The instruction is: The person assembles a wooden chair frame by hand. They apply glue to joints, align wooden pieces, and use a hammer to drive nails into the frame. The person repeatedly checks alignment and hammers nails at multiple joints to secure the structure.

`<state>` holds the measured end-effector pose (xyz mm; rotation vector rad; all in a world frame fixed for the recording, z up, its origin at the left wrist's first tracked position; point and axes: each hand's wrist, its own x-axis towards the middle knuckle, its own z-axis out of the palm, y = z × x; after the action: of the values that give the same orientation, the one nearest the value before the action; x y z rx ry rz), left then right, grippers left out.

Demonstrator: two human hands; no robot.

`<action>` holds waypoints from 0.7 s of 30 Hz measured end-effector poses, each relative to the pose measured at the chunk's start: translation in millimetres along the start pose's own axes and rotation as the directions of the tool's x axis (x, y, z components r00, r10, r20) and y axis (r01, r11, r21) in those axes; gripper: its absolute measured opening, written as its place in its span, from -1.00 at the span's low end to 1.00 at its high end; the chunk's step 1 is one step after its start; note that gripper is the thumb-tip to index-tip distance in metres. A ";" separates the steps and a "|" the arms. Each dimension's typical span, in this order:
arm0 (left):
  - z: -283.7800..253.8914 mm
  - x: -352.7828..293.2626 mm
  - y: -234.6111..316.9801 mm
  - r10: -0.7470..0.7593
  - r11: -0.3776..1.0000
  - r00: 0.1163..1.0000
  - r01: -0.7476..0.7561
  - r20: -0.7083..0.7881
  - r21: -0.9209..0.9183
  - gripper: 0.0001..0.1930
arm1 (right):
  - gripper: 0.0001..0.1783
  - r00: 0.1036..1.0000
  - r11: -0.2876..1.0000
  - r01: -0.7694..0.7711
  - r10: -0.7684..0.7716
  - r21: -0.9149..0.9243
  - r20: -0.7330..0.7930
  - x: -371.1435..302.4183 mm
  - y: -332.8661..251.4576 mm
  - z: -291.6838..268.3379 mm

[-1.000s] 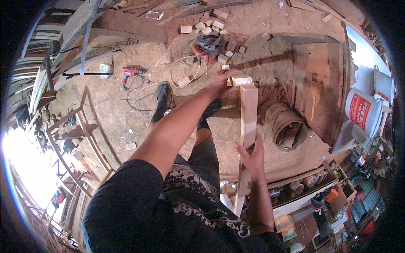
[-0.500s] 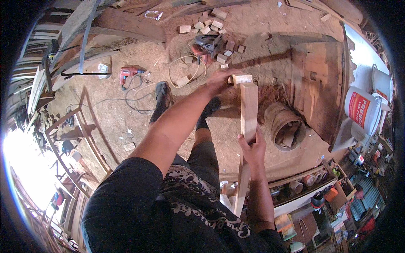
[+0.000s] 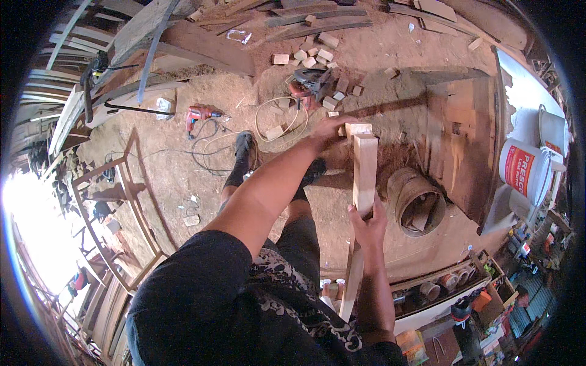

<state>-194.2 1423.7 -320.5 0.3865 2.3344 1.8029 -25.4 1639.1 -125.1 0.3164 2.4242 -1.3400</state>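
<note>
A long, pale square-cut wooden bar [image 3: 365, 174] stands out in front of me, its lower end running down beside my shirt. My right hand [image 3: 370, 224] is wrapped round the middle of it, thumb on the near side. Just past its far end is a second, short-looking piece of wood [image 3: 359, 129]. My left hand [image 3: 332, 130] reaches across to this piece and grips its left side; some of the fingers are hidden behind it. Whether the two pieces touch cannot be made out.
On the dirt floor lie a red drill [image 3: 201, 116], a circular saw [image 3: 308, 85] with a looped cord, and several wood offcuts [image 3: 317, 55]. A round bin [image 3: 421, 210] stands right of the bar, near a wooden panel [image 3: 455, 146] and a white bucket [image 3: 522, 168]. A wooden frame [image 3: 125, 183] leans left.
The whole view has shifted, so the floor things sit slightly lower and further right. Both hands keep their hold on the wood, with little change between them.
</note>
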 end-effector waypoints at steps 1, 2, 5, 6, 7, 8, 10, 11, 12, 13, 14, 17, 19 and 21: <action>-2.2 1.9 5.8 0.038 0.998 0.999 -0.038 -0.005 0.058 -0.45 | -0.23 1.000 1.000 -0.017 0.017 0.019 -0.003 -0.6 6.4 0.6; -4.6 2.7 11.7 0.013 0.996 1.000 -0.015 0.023 0.089 -0.41 | -0.22 0.999 0.999 -0.033 0.033 0.038 -0.005 -1.4 12.8 1.0; -10.4 -4.5 6.6 -0.061 0.995 0.996 0.056 0.059 0.083 -0.34 | -0.31 0.999 0.998 0.050 -0.051 -0.037 -0.017 1.4 -2.8 2.5; -9.0 -5.7 3.7 -0.069 0.998 0.996 0.069 0.060 0.003 -0.34 | -0.29 0.998 0.998 0.060 -0.060 -0.008 -0.013 1.6 -2.3 2.8; -9.2 -6.1 0.2 -0.076 0.994 0.995 0.081 0.062 -0.077 -0.33 | -0.28 0.998 0.997 0.070 -0.070 0.022 -0.009 0.8 -0.6 3.5; -11.0 -6.8 -3.7 -0.069 0.997 0.996 0.072 0.060 -0.043 -0.33 | -0.27 0.997 0.995 0.079 -0.079 0.052 -0.004 1.2 0.4 4.4; -11.3 -4.2 19.9 -0.054 0.999 0.995 0.053 0.082 0.004 -0.33 | -0.26 0.999 0.999 0.030 -0.030 0.037 -0.020 -0.9 9.1 3.3; -14.9 -2.0 31.9 -0.101 0.993 0.989 0.093 0.109 0.076 -0.34 | -0.26 1.000 1.000 0.008 -0.007 0.029 -0.027 -2.5 11.8 2.6; -19.9 -0.7 43.0 -0.150 0.980 0.981 0.131 0.124 0.149 -0.36 | -0.23 1.000 1.000 -0.009 0.009 -0.007 -0.017 -2.1 9.3 1.1; -21.6 0.3 49.9 -0.199 0.961 0.970 0.165 0.137 0.222 -0.37 | -0.20 1.000 0.999 -0.026 0.025 -0.043 -0.010 -0.9 7.1 0.3; -16.5 -1.7 39.7 -0.194 0.980 0.971 0.184 0.137 0.083 -0.36 | -0.16 0.999 0.996 -0.043 0.043 -0.080 -0.005 -0.8 4.8 -0.7; -9.8 -9.0 2.8 -0.192 0.976 0.974 0.202 0.123 -0.076 -0.33 | -0.14 1.000 0.997 -0.010 0.012 -0.071 0.019 -0.1 -17.1 -2.9; -5.9 -8.5 2.6 -0.201 0.973 0.971 0.182 0.129 0.144 -0.30 | -0.12 1.000 0.998 -0.014 0.015 -0.063 0.021 0.1 -11.6 -2.1; -2.4 -12.6 4.3 -0.256 0.935 0.964 0.226 0.078 0.273 -0.23 | -0.13 0.999 1.000 -0.021 0.022 -0.012 0.025 -0.4 -12.6 -0.9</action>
<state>-182.5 1418.7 -316.0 0.2152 2.4233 1.3327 -29.7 1633.2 -114.7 0.3196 2.3999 -1.3126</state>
